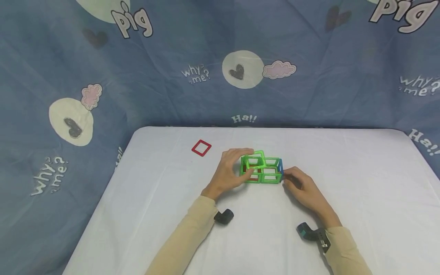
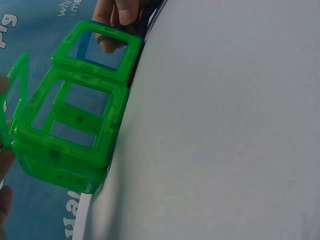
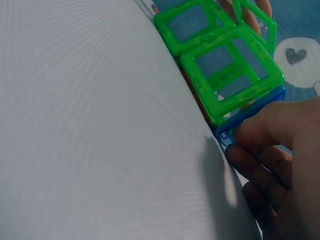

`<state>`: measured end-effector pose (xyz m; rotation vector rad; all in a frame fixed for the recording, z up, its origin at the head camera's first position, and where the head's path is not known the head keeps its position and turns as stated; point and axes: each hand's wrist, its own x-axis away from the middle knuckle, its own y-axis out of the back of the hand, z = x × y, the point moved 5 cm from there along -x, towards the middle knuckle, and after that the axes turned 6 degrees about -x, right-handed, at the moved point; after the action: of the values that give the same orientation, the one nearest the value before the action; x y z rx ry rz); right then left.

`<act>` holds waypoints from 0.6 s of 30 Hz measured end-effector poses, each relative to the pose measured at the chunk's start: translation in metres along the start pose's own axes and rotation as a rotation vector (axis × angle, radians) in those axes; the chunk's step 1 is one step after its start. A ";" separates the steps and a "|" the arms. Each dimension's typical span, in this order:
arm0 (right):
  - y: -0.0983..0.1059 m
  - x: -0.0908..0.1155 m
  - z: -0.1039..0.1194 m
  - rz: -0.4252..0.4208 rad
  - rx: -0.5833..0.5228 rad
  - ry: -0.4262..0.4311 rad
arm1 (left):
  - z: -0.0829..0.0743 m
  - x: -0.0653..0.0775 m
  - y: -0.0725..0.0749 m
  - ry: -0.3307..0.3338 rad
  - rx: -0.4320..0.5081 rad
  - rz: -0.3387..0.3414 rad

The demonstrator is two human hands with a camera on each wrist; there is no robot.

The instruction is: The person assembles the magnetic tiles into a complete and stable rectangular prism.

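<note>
A low block of green magnetic tiles, two squares long, stands on the white table, with red tile edges low inside it. My left hand reaches over its left end and pinches a green square tile, which tilts up from the top. At the right end of the block, a blue square tile stands upright against the green frames. My right hand holds this blue tile by its lower part, thumb and fingers curled together, seen close up in the right wrist view.
A single red square tile lies flat on the white table, behind and left of the block. A blue printed cloth hangs behind the table. Each wrist carries a small black camera.
</note>
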<state>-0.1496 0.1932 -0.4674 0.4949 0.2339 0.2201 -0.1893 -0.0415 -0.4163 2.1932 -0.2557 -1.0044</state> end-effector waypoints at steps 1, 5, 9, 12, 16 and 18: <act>0.000 0.000 0.000 0.002 0.004 0.000 | 0.000 0.000 0.000 0.000 0.006 0.005; 0.001 0.001 0.001 0.006 -0.001 0.001 | -0.001 -0.002 -0.004 -0.001 0.023 0.028; 0.002 0.002 0.001 0.002 -0.004 0.009 | -0.003 -0.003 -0.007 -0.008 0.020 0.030; 0.002 0.002 0.001 -0.003 -0.002 0.010 | -0.004 -0.004 -0.008 -0.009 0.011 0.027; 0.001 0.001 0.002 -0.002 -0.008 0.009 | -0.005 -0.005 -0.009 -0.012 -0.006 0.028; 0.000 0.001 0.002 0.002 -0.010 0.011 | -0.005 -0.004 -0.009 -0.015 -0.016 0.029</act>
<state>-0.1483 0.1925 -0.4655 0.4847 0.2425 0.2260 -0.1892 -0.0305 -0.4177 2.1621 -0.2847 -1.0046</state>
